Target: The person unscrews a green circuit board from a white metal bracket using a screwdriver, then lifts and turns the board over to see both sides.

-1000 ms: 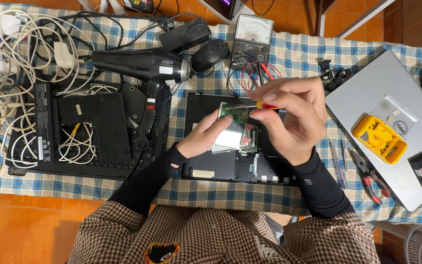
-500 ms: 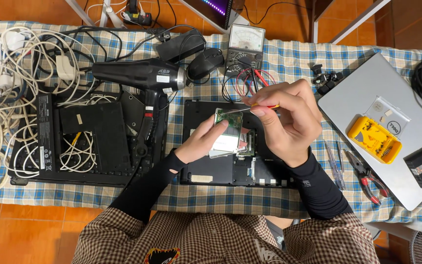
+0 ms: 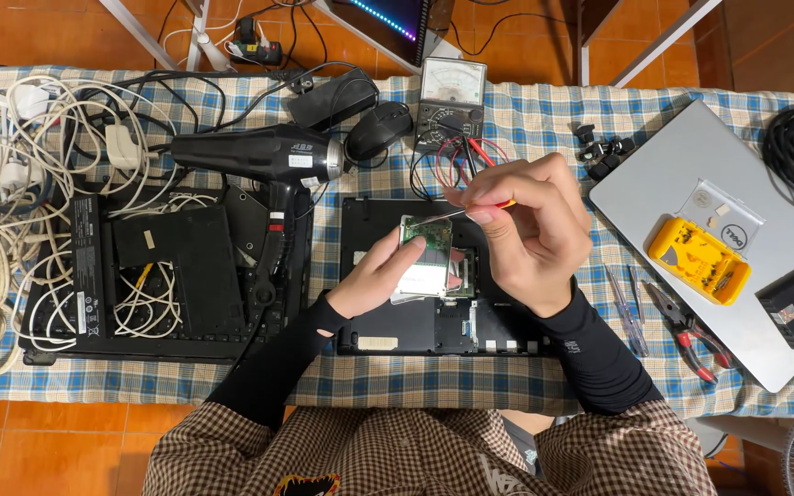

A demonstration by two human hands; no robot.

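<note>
My left hand holds a small silver hard drive with a green circuit board edge, tilted up over an opened black laptop base. My right hand grips a thin screwdriver with a red-orange handle; its metal tip points left at the drive's upper corner. Both forearms wear black sleeves. The drive's lower side is hidden by my fingers.
A black hair dryer and a second opened black laptop lie to the left, beside tangled white cables. An analogue multimeter, a mouse, a silver laptop with a yellow screw box, and pliers lie around.
Both hands stay at the drive over the laptop base, with the screwdriver tip still at its upper corner. The view has shifted slightly; little else differs.
</note>
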